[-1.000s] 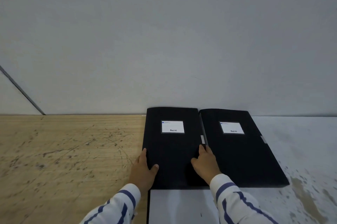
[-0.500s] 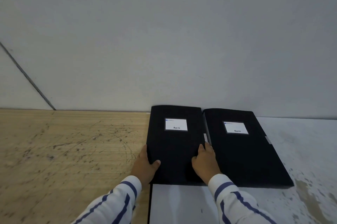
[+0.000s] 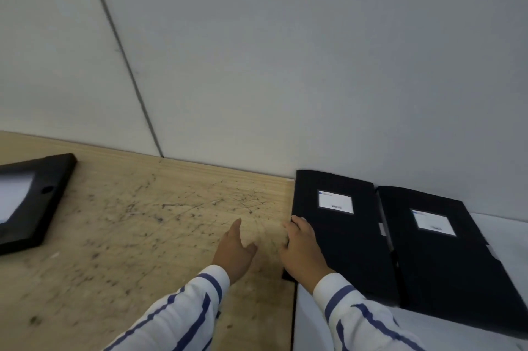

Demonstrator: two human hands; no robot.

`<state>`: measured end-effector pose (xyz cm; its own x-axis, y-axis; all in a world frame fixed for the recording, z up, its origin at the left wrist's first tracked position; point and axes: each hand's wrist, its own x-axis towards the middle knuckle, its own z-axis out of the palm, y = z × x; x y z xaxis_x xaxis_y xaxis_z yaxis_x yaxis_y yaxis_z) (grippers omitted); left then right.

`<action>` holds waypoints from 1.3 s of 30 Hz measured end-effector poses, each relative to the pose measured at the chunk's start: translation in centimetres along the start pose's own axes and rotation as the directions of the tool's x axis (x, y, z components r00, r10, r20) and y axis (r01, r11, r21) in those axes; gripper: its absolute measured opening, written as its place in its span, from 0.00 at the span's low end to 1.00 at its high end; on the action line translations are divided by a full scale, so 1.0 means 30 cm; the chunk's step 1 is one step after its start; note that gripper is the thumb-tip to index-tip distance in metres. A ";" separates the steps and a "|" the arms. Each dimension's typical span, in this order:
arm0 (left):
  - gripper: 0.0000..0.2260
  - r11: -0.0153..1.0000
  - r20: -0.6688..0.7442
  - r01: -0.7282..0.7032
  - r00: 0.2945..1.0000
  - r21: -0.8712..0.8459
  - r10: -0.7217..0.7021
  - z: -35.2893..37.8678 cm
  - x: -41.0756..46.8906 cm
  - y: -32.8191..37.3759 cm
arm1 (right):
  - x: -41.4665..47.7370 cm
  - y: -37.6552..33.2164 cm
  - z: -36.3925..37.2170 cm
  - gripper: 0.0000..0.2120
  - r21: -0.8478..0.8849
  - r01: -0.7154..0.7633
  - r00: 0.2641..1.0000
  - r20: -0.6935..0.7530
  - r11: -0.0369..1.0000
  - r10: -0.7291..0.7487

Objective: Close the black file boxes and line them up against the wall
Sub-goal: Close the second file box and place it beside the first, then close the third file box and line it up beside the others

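Two closed black file boxes lie flat side by side with their far ends at the wall: the left box (image 3: 340, 239) and the right box (image 3: 445, 259), each with a white label on top. My right hand (image 3: 301, 250) rests on the left edge of the left box, fingers spread. Over the wooden surface to its left hovers my left hand (image 3: 234, 250), fingers apart and holding nothing. At the far left lies a third black file box (image 3: 43, 196), open, with white paper inside; it is cut off by the frame edge.
A scratched wooden tabletop (image 3: 143, 236) spans the left and middle. A white surface (image 3: 308, 328) starts under the two closed boxes. The grey wall (image 3: 285, 65) runs along the back, with a dark seam (image 3: 128, 70).
The view has swung left, which brings the open box into sight. My left hand has left the left box and moved out over the wood. My right hand has shifted from the box's right side to its left edge.
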<state>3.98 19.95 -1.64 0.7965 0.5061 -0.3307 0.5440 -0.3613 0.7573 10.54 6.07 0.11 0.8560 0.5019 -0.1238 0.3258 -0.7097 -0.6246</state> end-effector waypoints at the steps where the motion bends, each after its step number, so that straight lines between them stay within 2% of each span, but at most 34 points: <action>1: 0.32 1.000 -0.012 -0.001 1.000 -0.014 0.001 -0.042 -0.008 -0.020 | 0.007 -0.044 0.034 0.24 -0.023 0.012 1.000 0.024 1.000 -0.012; 4: 0.32 0.999 -0.067 0.016 0.998 -0.029 -0.017 -0.208 -0.028 -0.094 | 0.019 -0.204 0.149 0.25 -0.059 0.067 0.996 0.057 0.996 -0.064; 6: 0.31 0.997 -0.142 0.052 0.988 -0.053 -0.059 -0.511 -0.015 -0.312 | 0.048 -0.508 0.381 0.25 -0.037 0.137 0.986 0.105 0.990 -0.132; 8: 0.31 0.998 -0.153 0.050 0.987 -0.047 -0.057 -0.600 0.012 -0.394 | 0.046 -0.610 0.446 0.25 -0.036 0.147 0.984 0.112 0.989 -0.142; 13: 0.30 0.994 -0.163 0.059 0.984 -0.097 -0.075 -0.674 -0.014 -0.412 | 0.060 -0.654 0.530 0.25 -0.094 0.162 0.978 0.150 0.982 -0.147; 19: 0.30 0.975 -0.263 0.127 0.949 -0.181 -0.172 -1.025 -0.014 -0.700 | 0.085 -1.013 0.807 0.25 -0.046 0.287 0.927 0.263 0.957 -0.266; 22: 0.30 0.941 -0.280 0.171 0.926 -0.293 -0.255 -1.169 -0.008 -0.807 | 0.107 -1.147 0.905 0.25 -0.039 0.335 0.908 0.279 0.941 -0.312; 27: 0.28 0.882 -0.392 0.212 0.834 -0.421 -0.388 -1.345 0.003 -0.977 | 0.163 -1.313 1.062 0.25 -0.043 0.405 0.862 0.350 0.913 -0.366; 33: 0.27 0.743 -0.425 0.216 0.705 -0.633 -0.567 -1.489 0.022 -1.146 | 0.234 -1.448 1.230 0.25 -0.076 0.481 0.794 0.460 0.873 -0.397; 39: 0.27 0.547 -0.389 0.164 0.541 -0.821 -0.745 -1.615 0.061 -1.254 | 0.296 -1.508 1.349 0.26 -0.264 0.567 0.782 0.469 0.780 -0.410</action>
<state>-27.81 72.40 -3.44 -0.0768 0.8478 -0.5247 0.2121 0.5281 0.8222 -12.84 62.66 -3.94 0.3477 0.9154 -0.2026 0.8458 -0.3995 -0.3535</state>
